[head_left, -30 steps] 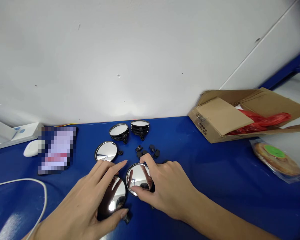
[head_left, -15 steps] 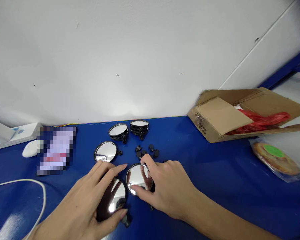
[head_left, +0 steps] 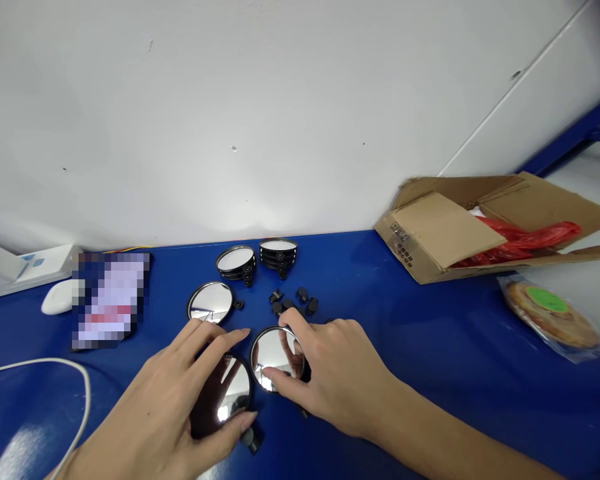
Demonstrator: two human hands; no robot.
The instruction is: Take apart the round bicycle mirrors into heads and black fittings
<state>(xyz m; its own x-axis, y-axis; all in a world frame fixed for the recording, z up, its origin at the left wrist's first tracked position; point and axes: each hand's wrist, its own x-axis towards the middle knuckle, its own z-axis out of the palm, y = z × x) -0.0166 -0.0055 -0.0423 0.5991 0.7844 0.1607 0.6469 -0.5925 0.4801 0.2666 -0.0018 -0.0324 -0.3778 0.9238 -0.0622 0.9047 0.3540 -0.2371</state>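
My left hand (head_left: 167, 393) curls over a round black-rimmed mirror (head_left: 236, 385), thumb at its lower edge beside a black clamp mount (head_left: 251, 440). Just right of it, a second round mirror (head_left: 274, 353) is gripped by my right hand (head_left: 337, 373) between thumb and index finger; the other fingers are partly hidden. Both mirrors face up, close together at their rims. Beyond my left fingers lies another round mirror (head_left: 211, 302) with a small black pivot. Several loose black mounts (head_left: 303, 295) are scattered beyond my right fingertips.
Two stacks of mirrors, one on the left (head_left: 236, 259) and one on the right (head_left: 279, 248), stand near the wall. An opened cardboard box (head_left: 425, 233) holds red plastic; a wrapped round item (head_left: 550, 313) lies before it. Left are a blurred phone (head_left: 113, 300), a white mouse (head_left: 63, 297) and a cable (head_left: 87, 387).
Both hands keep their hold on the two mirrors, with hardly any movement. The whole view has shifted very slightly.
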